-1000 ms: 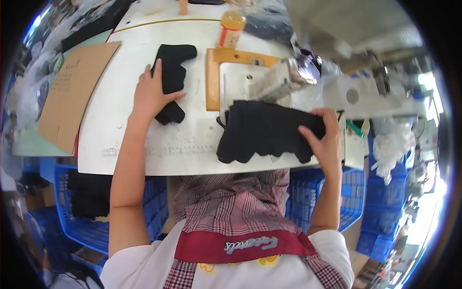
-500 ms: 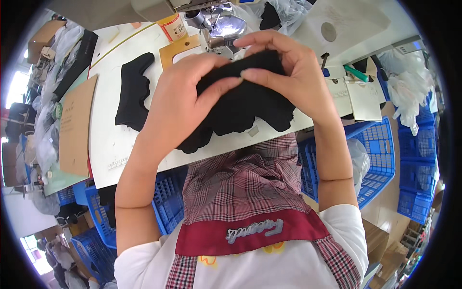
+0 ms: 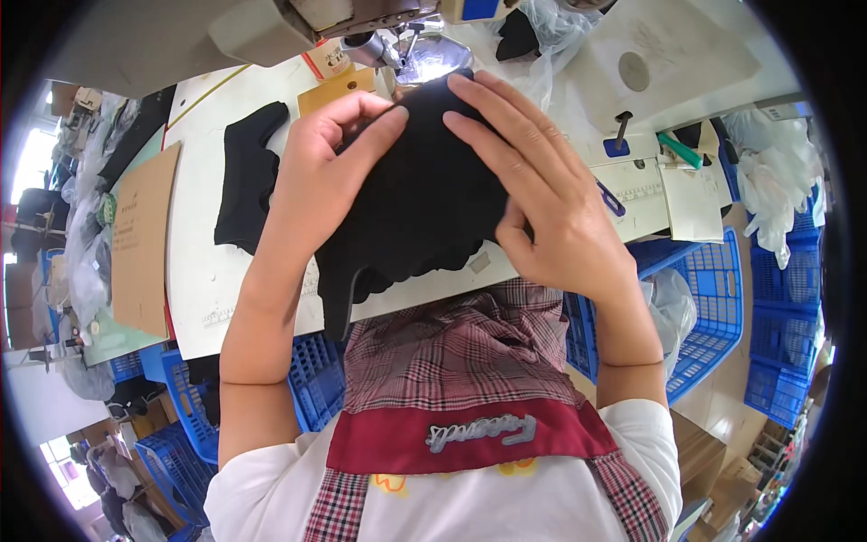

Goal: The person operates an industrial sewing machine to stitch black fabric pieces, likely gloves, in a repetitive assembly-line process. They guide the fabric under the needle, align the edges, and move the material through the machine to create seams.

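A black cut fabric piece (image 3: pixel 415 199) with a scalloped near edge lies over the white table's front part, its far end by the sewing machine's lit needle area (image 3: pixel 429 59). My left hand (image 3: pixel 316 176) pinches its far left edge between thumb and forefinger. Stretched out flat, the fingers of my right hand (image 3: pixel 551 199) rest on the cloth's right side, with the tips near its far edge. One corner of the cloth hangs past the table's front edge by my left forearm. A second black fabric piece (image 3: pixel 242 181) lies left of my left hand.
Behind my left hand are a yellow plate (image 3: pixel 336 88) and a cup-like container (image 3: pixel 327 60). A green-handled tool (image 3: pixel 679 150) and blue thread snips (image 3: pixel 610 197) lie at the right. Blue crates (image 3: pixel 709 307) stand below the table; cardboard (image 3: pixel 144 239) leans at the left.
The folded cloth has been opened out flat toward the machine. My right hand has let go of its pinch and spread flat on the cloth; my left hand has shifted slightly left.
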`<state>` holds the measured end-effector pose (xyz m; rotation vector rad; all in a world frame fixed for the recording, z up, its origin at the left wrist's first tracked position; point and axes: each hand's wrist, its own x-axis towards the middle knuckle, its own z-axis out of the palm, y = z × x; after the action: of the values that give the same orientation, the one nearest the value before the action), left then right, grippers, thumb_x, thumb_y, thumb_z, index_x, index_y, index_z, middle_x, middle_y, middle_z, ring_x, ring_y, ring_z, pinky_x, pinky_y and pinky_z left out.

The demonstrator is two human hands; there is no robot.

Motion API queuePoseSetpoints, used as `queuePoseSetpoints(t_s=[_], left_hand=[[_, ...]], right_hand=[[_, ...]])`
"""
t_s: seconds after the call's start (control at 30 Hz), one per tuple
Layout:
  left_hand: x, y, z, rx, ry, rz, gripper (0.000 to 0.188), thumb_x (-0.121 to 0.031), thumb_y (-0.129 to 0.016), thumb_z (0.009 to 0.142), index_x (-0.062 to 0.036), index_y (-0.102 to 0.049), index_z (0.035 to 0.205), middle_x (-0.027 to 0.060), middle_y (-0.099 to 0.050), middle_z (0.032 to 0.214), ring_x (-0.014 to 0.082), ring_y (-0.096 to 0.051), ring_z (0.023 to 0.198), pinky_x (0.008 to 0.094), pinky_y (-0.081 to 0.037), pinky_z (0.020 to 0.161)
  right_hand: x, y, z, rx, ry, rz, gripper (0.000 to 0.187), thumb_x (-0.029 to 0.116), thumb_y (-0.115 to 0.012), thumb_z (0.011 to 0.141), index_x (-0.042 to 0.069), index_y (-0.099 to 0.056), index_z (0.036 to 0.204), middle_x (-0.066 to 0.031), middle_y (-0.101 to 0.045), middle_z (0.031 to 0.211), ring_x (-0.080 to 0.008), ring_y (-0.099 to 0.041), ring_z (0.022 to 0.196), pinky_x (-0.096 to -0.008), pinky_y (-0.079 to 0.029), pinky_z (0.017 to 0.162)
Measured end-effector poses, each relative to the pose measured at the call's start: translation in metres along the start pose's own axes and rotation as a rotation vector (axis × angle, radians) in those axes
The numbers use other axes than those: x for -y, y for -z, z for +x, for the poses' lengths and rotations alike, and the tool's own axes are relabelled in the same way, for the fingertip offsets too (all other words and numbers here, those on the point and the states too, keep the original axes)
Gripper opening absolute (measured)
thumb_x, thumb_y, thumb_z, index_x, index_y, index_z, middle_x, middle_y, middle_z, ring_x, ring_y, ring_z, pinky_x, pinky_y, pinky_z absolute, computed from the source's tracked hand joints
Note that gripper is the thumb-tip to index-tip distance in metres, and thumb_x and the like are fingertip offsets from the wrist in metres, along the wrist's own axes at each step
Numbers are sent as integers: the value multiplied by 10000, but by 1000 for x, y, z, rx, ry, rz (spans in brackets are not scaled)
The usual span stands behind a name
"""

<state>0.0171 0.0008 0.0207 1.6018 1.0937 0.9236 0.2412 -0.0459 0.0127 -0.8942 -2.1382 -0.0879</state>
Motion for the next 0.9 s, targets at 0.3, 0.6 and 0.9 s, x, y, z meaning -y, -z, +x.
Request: queuePoseSetpoints(t_s=[0.3, 0.6, 0.9], left_hand=[[2, 0, 5, -86, 11, -120, 221, -224, -642, 979, -7, -672, 944, -60, -624, 786, -7, -514, 720, 166, -419, 663], [4, 2, 14, -118, -54, -117, 233, -235, -638, 963, -8, -688, 949, -21, -668, 815, 23, -558, 752, 193, -451, 706], [4, 5, 17, -114, -58, -103, 238, -227, -645, 954, 7, -685, 958, -12, -675, 837, 32, -566, 772, 203, -468, 739]], right_hand=[[-10, -25, 17, -127, 59, -247, 564, -5, -682, 632, 50, -663, 1193, -99, -597, 1205, -292, -592, 1079, -406, -512, 864], [-16, -33, 27, -190, 92, -296, 463, 34, -701, 653, 60, -695, 1116, -95, -603, 1140, -281, -599, 1037, -399, -513, 845], [-17, -37, 28, -197, 89, -307, 487, 31, -688, 638, 68, -695, 1123, -88, -602, 1137, -292, -596, 1037, -407, -517, 851]])
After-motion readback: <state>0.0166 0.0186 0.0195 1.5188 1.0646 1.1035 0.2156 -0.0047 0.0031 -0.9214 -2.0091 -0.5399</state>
